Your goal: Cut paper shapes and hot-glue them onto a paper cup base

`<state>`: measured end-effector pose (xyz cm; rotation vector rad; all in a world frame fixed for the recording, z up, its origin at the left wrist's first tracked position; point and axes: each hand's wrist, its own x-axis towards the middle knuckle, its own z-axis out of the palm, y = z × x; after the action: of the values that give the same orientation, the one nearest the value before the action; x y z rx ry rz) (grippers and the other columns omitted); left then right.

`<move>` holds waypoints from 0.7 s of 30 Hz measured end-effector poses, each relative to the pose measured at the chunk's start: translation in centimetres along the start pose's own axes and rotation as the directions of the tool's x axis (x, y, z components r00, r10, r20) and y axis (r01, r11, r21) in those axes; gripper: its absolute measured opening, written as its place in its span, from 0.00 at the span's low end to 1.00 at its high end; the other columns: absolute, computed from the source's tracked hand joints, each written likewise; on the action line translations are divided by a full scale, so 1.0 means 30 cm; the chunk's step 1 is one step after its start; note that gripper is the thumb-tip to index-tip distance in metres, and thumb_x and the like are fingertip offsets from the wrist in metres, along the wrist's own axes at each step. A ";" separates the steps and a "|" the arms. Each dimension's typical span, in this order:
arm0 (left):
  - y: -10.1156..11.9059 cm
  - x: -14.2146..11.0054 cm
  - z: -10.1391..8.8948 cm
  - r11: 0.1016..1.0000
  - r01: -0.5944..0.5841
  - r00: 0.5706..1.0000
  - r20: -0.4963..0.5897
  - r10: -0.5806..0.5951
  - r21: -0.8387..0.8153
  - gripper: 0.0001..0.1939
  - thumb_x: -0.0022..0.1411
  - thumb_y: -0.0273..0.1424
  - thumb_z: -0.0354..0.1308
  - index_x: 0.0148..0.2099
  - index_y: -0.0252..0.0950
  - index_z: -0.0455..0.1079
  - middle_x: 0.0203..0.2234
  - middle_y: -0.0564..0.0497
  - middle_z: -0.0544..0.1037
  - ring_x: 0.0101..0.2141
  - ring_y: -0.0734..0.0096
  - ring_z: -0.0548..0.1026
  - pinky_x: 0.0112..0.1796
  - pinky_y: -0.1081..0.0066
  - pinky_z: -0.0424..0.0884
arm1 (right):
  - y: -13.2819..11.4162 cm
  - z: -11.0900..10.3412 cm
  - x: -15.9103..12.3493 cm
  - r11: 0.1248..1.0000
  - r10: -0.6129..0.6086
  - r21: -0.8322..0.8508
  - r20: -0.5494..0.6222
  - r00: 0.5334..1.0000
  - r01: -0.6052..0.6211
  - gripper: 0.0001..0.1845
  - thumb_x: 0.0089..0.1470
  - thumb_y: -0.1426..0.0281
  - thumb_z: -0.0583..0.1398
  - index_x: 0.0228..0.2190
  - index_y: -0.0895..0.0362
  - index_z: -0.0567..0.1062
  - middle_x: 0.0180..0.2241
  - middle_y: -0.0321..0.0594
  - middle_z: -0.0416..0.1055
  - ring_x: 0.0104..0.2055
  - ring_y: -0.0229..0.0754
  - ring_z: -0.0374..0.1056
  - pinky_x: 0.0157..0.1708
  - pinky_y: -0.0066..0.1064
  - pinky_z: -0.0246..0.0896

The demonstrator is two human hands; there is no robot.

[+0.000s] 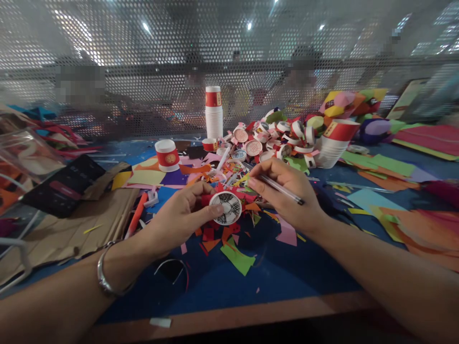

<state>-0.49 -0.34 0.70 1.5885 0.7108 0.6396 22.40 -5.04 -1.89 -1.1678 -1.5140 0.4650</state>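
My left hand (184, 210) grips a cut paper cup base (229, 209), its thumb resting on the white round face, which bears a black drawn pattern. Red strips of the cup's wall fan out around that disc. In my right hand (283, 191) is a pen (281, 188) with a clear barrel, held between thumb and fingers to the right of the disc. The pen's tip is hard to make out and looks apart from the disc. Under and around both hands lie coloured paper scraps (238, 258).
A tall cup stack (214, 114) stands behind, with a single red-and-white cup (167, 155) to its left. A heap of cut cup bases (272, 141) and a leaning cup stack (335, 143) are at right. Cardboard (96, 224) lies left; coloured sheets (423, 229) lie right. Perforated mesh (143, 91) rises behind.
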 end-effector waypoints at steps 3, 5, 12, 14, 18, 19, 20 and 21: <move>-0.008 0.000 -0.005 1.000 0.013 1.000 -0.003 -0.013 0.012 0.14 0.61 0.36 0.66 0.42 0.36 0.67 0.37 0.50 0.80 0.36 0.71 0.78 0.38 0.70 0.74 | 0.006 -0.004 0.003 0.999 -0.023 -0.036 0.003 1.000 0.023 0.05 0.59 0.68 0.63 0.38 0.54 0.74 0.30 0.34 0.71 0.29 0.37 0.67 0.30 0.31 0.63; -0.013 -0.002 -0.008 1.000 0.019 1.000 -0.003 -0.019 -0.008 0.14 0.61 0.36 0.67 0.44 0.36 0.68 0.39 0.49 0.80 0.38 0.70 0.78 0.41 0.68 0.74 | 0.010 -0.007 0.006 0.997 -0.030 -0.070 0.002 1.000 0.030 0.05 0.59 0.67 0.63 0.37 0.55 0.74 0.29 0.34 0.71 0.28 0.37 0.66 0.29 0.31 0.62; -0.014 -0.002 -0.009 0.998 0.009 1.000 -0.018 -0.010 -0.056 0.13 0.62 0.35 0.66 0.45 0.36 0.69 0.40 0.50 0.80 0.41 0.69 0.78 0.45 0.67 0.73 | 0.011 -0.011 0.012 0.989 -0.032 -0.144 -0.027 0.999 0.028 0.06 0.58 0.67 0.64 0.37 0.54 0.73 0.29 0.34 0.70 0.29 0.38 0.66 0.29 0.32 0.60; -0.011 -0.002 -0.008 0.999 -0.004 1.000 -0.031 0.003 -0.050 0.13 0.62 0.34 0.66 0.44 0.37 0.69 0.39 0.51 0.79 0.41 0.70 0.77 0.45 0.67 0.72 | 0.007 -0.011 0.011 0.989 -0.039 -0.140 -0.029 0.999 0.034 0.05 0.58 0.68 0.64 0.37 0.54 0.73 0.30 0.34 0.71 0.30 0.38 0.66 0.30 0.32 0.60; -0.006 -0.003 -0.006 0.999 0.008 0.997 -0.078 -0.012 -0.050 0.13 0.61 0.33 0.66 0.43 0.37 0.66 0.38 0.51 0.78 0.39 0.70 0.77 0.42 0.66 0.73 | 0.001 -0.010 0.008 0.992 -0.035 -0.125 -0.025 0.999 0.032 0.05 0.59 0.68 0.63 0.38 0.54 0.73 0.29 0.34 0.70 0.28 0.37 0.64 0.30 0.32 0.60; -0.005 -0.003 -0.006 0.999 0.015 0.995 -0.093 -0.019 -0.048 0.14 0.60 0.33 0.67 0.43 0.37 0.66 0.38 0.51 0.78 0.38 0.70 0.77 0.42 0.66 0.72 | 0.000 -0.010 0.007 0.992 -0.028 -0.121 -0.018 0.999 0.025 0.05 0.59 0.67 0.63 0.38 0.54 0.73 0.28 0.34 0.69 0.27 0.37 0.64 0.29 0.31 0.60; -0.006 -0.002 -0.006 0.999 0.019 0.994 -0.105 -0.024 -0.046 0.14 0.60 0.33 0.67 0.43 0.37 0.65 0.38 0.51 0.78 0.38 0.70 0.77 0.41 0.67 0.72 | 0.000 -0.009 0.007 0.993 -0.020 -0.117 -0.012 1.000 0.019 0.05 0.59 0.67 0.63 0.38 0.54 0.73 0.28 0.34 0.69 0.27 0.37 0.64 0.28 0.31 0.60; -0.006 -0.002 -0.006 0.999 0.021 0.993 -0.113 -0.026 -0.044 0.15 0.59 0.33 0.67 0.44 0.37 0.65 0.38 0.51 0.78 0.38 0.69 0.77 0.41 0.67 0.72 | 0.000 -0.009 0.006 0.993 -0.013 -0.119 -0.008 1.000 0.012 0.05 0.59 0.67 0.63 0.38 0.54 0.73 0.28 0.34 0.70 0.27 0.38 0.64 0.28 0.31 0.60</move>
<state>-0.68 -0.24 0.54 1.5114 0.7935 0.7276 22.67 -4.97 -1.73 -1.2500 -1.5574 0.3650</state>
